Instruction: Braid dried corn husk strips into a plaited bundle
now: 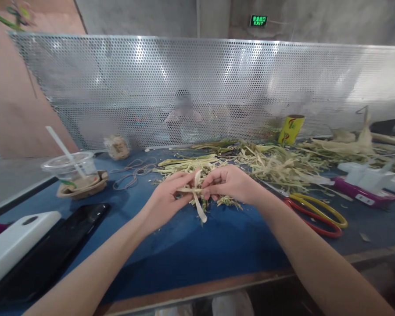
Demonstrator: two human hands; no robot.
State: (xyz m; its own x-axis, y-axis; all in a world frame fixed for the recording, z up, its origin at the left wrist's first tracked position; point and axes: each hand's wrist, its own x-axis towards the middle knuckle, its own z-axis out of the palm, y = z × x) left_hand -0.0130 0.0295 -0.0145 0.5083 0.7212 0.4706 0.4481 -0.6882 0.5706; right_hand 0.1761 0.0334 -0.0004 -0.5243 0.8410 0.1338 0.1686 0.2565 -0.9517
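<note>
My left hand (166, 197) and my right hand (230, 182) meet over the blue table top (217, 241). Both pinch pale dried leaf strips (195, 193) that cross each other between my fingertips. One strip hangs down toward the table and curls at its end. Right behind my hands lies a heap of dried and green leaf strips (266, 162), spreading to the right.
Scissors (316, 213) with yellow and red handles lie right of my right wrist. A plastic cup with a straw (70, 169), a black phone (72, 232), string (134, 169), a yellow cup (291, 128) and a purple-and-white tool (365, 186) sit around. A perforated metal screen (217, 87) stands behind, people beyond it.
</note>
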